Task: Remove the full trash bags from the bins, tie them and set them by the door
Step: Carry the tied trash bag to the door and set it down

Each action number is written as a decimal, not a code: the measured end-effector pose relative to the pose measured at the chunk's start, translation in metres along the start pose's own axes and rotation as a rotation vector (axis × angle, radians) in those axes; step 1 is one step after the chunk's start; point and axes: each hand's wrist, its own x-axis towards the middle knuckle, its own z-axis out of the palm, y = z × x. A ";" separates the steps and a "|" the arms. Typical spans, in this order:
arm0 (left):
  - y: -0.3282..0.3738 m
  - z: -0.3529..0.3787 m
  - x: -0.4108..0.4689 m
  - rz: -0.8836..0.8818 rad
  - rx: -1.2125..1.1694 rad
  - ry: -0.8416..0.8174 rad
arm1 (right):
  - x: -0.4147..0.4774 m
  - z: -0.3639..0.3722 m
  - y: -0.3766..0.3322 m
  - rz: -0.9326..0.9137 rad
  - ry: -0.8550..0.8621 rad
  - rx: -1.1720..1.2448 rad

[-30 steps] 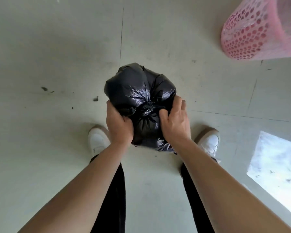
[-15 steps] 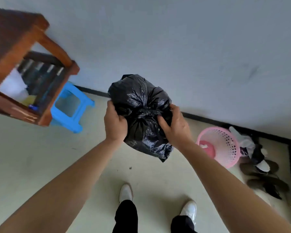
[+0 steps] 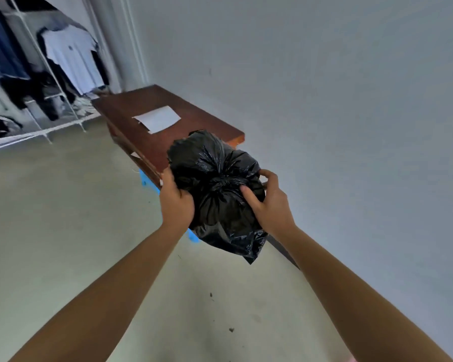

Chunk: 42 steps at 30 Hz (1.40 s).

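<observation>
A full black trash bag (image 3: pixel 215 178), knotted at its gathered top, hangs in the air in front of me at chest height. My left hand (image 3: pixel 177 198) grips its left side and my right hand (image 3: pixel 268 202) grips its right side, thumb pressed near the knot. The bag's loose bottom corner dangles below my hands. No bin is in view.
A brown wooden table (image 3: pixel 168 126) with a white sheet of paper (image 3: pixel 157 118) stands against the pale wall (image 3: pixel 324 100) just behind the bag. A blue stool (image 3: pixel 144 178) peeks out under it. A white rack with hanging clothes (image 3: pixel 45 74) fills the far left.
The view has swung up and left, from the floor and pink basket to the table and clothes rack. The bag stays gripped between both hands, lifted higher.
</observation>
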 end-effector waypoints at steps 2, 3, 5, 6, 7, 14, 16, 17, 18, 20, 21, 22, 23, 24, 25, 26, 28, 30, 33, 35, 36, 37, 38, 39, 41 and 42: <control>-0.007 -0.051 0.018 -0.025 0.000 0.065 | 0.012 0.047 -0.033 -0.062 -0.050 -0.014; -0.015 -0.080 0.028 -0.030 0.007 0.088 | 0.019 0.073 -0.051 -0.088 -0.070 -0.021; -0.031 -0.141 0.048 -0.044 0.029 0.122 | 0.032 0.129 -0.088 -0.148 -0.104 -0.031; -0.041 -0.172 0.060 -0.053 0.053 0.146 | 0.038 0.158 -0.108 -0.182 -0.125 -0.034; -0.052 -0.203 0.070 -0.057 0.079 0.175 | 0.043 0.189 -0.126 -0.215 -0.154 -0.030; -0.129 -0.412 0.099 -0.221 0.110 0.363 | 0.041 0.403 -0.241 -0.315 -0.420 0.103; -0.148 -0.460 0.099 -0.280 0.081 0.409 | 0.032 0.460 -0.269 -0.336 -0.504 0.114; -0.157 -0.483 0.099 -0.298 0.063 0.443 | 0.028 0.488 -0.281 -0.355 -0.539 0.119; -0.165 -0.505 0.099 -0.311 0.046 0.482 | 0.023 0.514 -0.294 -0.376 -0.574 0.129; -0.182 -0.545 0.100 -0.341 0.032 0.561 | 0.015 0.565 -0.317 -0.421 -0.640 0.148; -0.190 -0.564 0.103 -0.357 0.039 0.595 | 0.011 0.590 -0.328 -0.441 -0.670 0.158; -0.199 -0.583 0.106 -0.368 0.050 0.621 | 0.009 0.614 -0.339 -0.455 -0.696 0.171; -0.209 -0.602 0.112 -0.373 0.062 0.638 | 0.008 0.639 -0.349 -0.464 -0.718 0.186; -0.218 -0.621 0.120 -0.370 0.072 0.648 | 0.009 0.664 -0.359 -0.471 -0.740 0.204; -0.228 -0.641 0.131 -0.364 0.082 0.656 | 0.011 0.690 -0.370 -0.476 -0.760 0.219; -0.240 -0.661 0.144 -0.360 0.095 0.663 | 0.015 0.716 -0.382 -0.482 -0.776 0.233; -0.265 -0.702 0.177 -0.356 0.109 0.680 | 0.028 0.769 -0.405 -0.491 -0.796 0.253; -0.289 -0.742 0.216 -0.334 0.127 0.702 | 0.047 0.821 -0.433 -0.512 -0.800 0.275; -0.315 -0.799 0.281 -0.350 0.105 0.746 | 0.084 0.893 -0.482 -0.529 -0.794 0.291; -0.330 -0.836 0.319 -0.368 0.074 0.769 | 0.108 0.935 -0.517 -0.540 -0.800 0.282; -0.335 -0.854 0.337 -0.367 0.069 0.774 | 0.118 0.955 -0.535 -0.543 -0.806 0.278; -0.340 -0.873 0.353 -0.360 0.062 0.780 | 0.128 0.976 -0.552 -0.543 -0.815 0.276; -0.347 -0.892 0.368 -0.361 0.057 0.791 | 0.135 0.996 -0.568 -0.543 -0.824 0.280; -0.354 -0.911 0.380 -0.362 0.049 0.801 | 0.141 1.016 -0.583 -0.543 -0.832 0.286; -0.371 -0.948 0.402 -0.373 0.028 0.820 | 0.147 1.060 -0.608 -0.544 -0.855 0.297; -0.381 -0.967 0.414 -0.375 0.028 0.827 | 0.149 1.085 -0.620 -0.545 -0.869 0.302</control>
